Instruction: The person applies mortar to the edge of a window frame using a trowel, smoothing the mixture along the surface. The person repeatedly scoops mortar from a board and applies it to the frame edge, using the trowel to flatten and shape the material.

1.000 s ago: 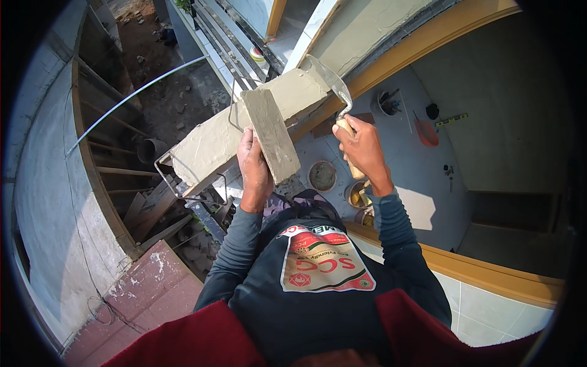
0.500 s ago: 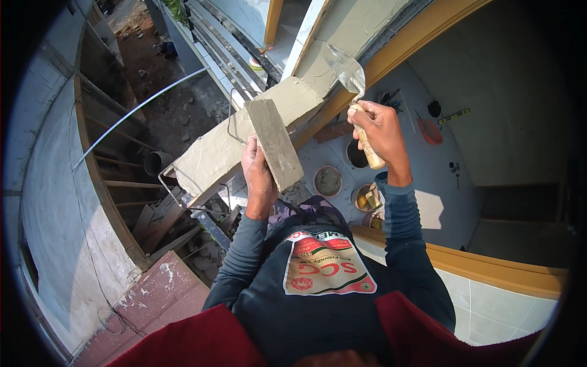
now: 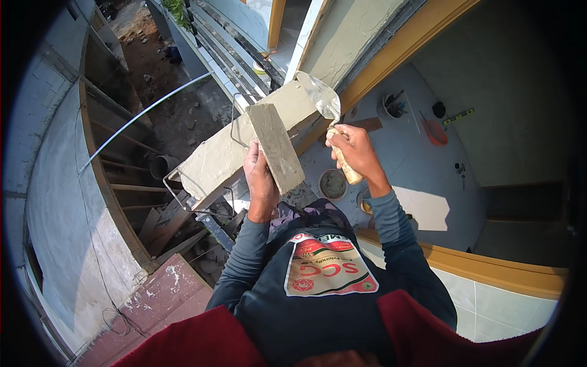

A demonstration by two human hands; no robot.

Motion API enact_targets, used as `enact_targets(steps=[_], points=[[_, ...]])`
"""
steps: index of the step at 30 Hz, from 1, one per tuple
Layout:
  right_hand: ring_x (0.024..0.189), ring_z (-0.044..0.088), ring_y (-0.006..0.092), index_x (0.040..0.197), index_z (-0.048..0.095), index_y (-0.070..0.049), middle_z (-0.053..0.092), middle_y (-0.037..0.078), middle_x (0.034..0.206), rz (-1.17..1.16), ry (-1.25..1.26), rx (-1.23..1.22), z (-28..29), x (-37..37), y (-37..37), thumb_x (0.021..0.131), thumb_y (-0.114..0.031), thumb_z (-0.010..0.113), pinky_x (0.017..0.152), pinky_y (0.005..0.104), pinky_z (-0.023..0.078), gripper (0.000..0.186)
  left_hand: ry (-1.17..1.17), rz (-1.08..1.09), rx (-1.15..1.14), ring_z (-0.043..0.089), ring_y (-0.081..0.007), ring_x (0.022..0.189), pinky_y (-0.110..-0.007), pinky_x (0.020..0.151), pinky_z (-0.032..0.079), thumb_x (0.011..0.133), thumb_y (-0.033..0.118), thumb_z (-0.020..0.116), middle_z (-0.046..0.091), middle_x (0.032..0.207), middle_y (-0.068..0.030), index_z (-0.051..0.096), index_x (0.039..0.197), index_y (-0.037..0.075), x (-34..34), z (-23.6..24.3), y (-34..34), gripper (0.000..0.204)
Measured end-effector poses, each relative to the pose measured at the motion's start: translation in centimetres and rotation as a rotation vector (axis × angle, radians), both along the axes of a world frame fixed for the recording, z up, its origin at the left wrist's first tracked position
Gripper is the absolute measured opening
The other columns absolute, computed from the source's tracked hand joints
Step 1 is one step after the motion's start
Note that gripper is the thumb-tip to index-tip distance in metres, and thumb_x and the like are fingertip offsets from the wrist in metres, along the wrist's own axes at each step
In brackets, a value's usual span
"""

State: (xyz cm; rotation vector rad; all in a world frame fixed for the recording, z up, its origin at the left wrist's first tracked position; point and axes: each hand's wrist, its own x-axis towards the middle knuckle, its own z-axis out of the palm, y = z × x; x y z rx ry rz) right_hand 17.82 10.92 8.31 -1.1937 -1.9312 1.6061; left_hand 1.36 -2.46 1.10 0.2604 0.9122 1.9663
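A flat rectangular plastering float [image 3: 275,147], its face grey with mortar, tilts in front of me. My left hand [image 3: 261,183] grips it from beneath, and its handle is hidden. In my right hand [image 3: 356,153] is a trowel [image 3: 324,101], its wooden handle wrapped by the fingers. The trowel's metal blade, smeared with mortar, points up and left, its tip over the far end of a mortar-coated ledge [image 3: 217,153]. That ledge runs slantwise behind the float, with bent metal rods standing around it.
An orange-yellow frame [image 3: 391,61] borders the opening on the right. Down on the floor inside stand a bucket of mortar [image 3: 332,183], a bucket of tools [image 3: 394,105] and a red basin [image 3: 435,133]. A yellow level [image 3: 458,116] lies by the wall. A blue-white pipe [image 3: 147,113] arcs at left.
My right hand has moved left with the trowel, bringing its blade nearer the float and over the ledge's far end. My left hand and the float stay nearly in place.
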Motion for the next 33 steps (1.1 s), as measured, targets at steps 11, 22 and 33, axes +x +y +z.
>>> enact_targets(steps=[11, 22, 33], points=[[0.061, 0.051, 0.0081, 0.125, 0.050, 0.009, 0.053, 0.006, 0.090, 0.002, 0.482, -0.878, -5.6, 1.2, 4.5, 0.103, -0.027, 0.047, 0.045, 0.0199, 0.048, 0.043, -0.022, 0.027, 0.002, 0.067, -0.0183, 0.101, -0.032, 0.084, 0.056, 0.103, 0.017, 0.045, 0.064, 0.119, -0.0116, 0.048, 0.135, 0.000, -0.4, 0.2, -0.8, 0.036], [0.060, 0.049, 0.0081, 0.127, 0.045, 0.010, 0.050, 0.007, 0.091, 0.059, 0.564, -1.071, -4.5, 3.0, 4.3, 0.105, -0.028, 0.042, 0.042, 0.0212, 0.047, 0.045, 0.030, 0.099, 0.013, 0.068, -0.0212, 0.099, -0.034, 0.083, 0.057, 0.097, 0.014, 0.045, 0.062, 0.120, -0.0147, 0.046, 0.134, -0.002, -1.1, 3.5, -2.3, 0.040], [0.056, 0.059, 0.0113, 0.116, 0.059, 0.009, 0.064, 0.009, 0.083, 0.068, 0.103, -0.218, -2.1, 1.9, 0.8, 0.096, -0.019, 0.058, 0.044, 0.0239, 0.048, 0.035, 0.043, 0.116, -0.026, 0.068, -0.0212, 0.099, -0.033, 0.083, 0.057, 0.096, 0.013, 0.044, 0.063, 0.117, -0.0144, 0.045, 0.135, -0.001, -1.2, 2.7, -2.2, 0.042]])
